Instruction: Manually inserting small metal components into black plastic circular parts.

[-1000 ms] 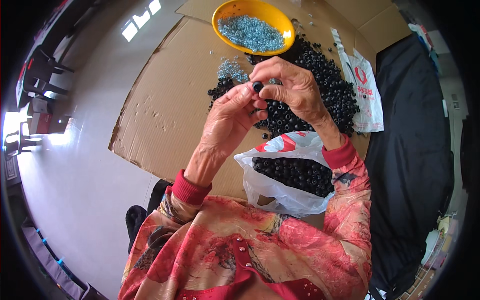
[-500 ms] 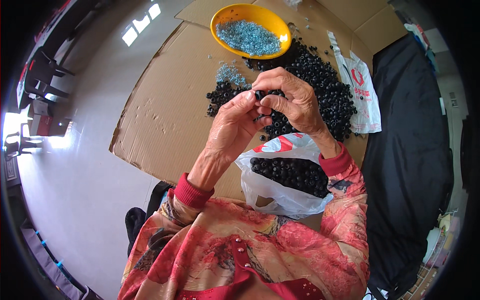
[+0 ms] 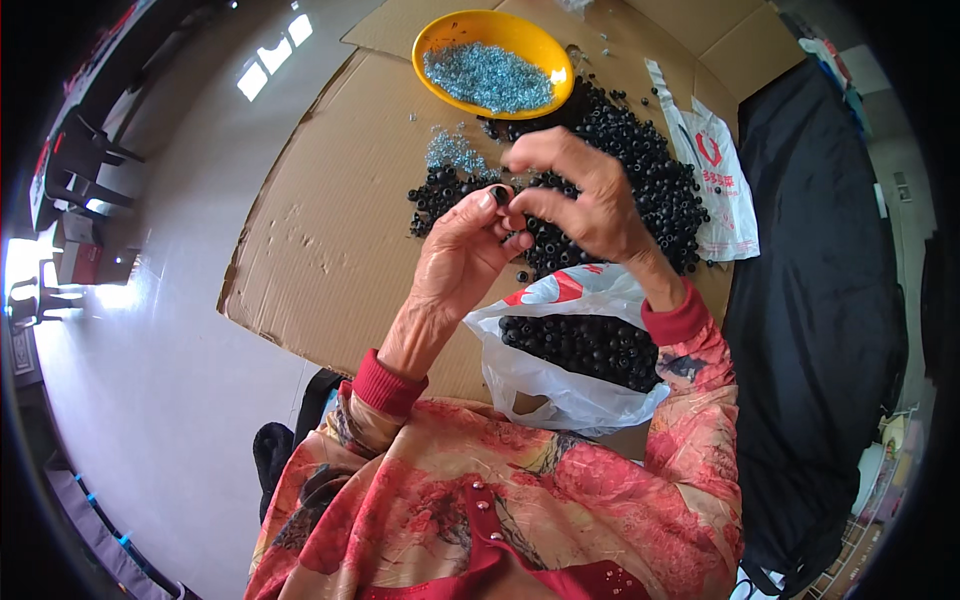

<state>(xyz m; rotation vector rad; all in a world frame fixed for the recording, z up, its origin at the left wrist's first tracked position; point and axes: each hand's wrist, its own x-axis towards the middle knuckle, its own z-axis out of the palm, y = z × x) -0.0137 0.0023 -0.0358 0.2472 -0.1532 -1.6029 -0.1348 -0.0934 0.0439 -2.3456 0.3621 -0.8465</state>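
Between the thumb and fingers of my left hand [image 3: 458, 248] sits a small round black part [image 3: 499, 195] with a hole in its top. My right hand [image 3: 595, 205] is just to the right of it, thumb and fingers apart and a little blurred, with nothing visible in them. Beyond and below both hands spreads a pile of similar black parts [image 3: 655, 205]. A small heap of tiny clear-blue pieces [image 3: 455, 152] lies past my left fingertips. Closer to me, an opened white plastic bag [image 3: 530, 385] holds many more black parts [image 3: 580, 348].
A yellow bowl [image 3: 562, 88] of clear-blue pieces [image 3: 488, 78] stands at the far side of the cardboard sheet [image 3: 310, 220]. To the right lie a flattened white-and-red plastic bag [image 3: 728, 225] and a large black cloth-like cover [image 3: 810, 300]. Dark chairs [image 3: 90, 165] stand far left.
My right fingers have opened and come away from the black part. My left hand keeps hold of it in nearly the same place.
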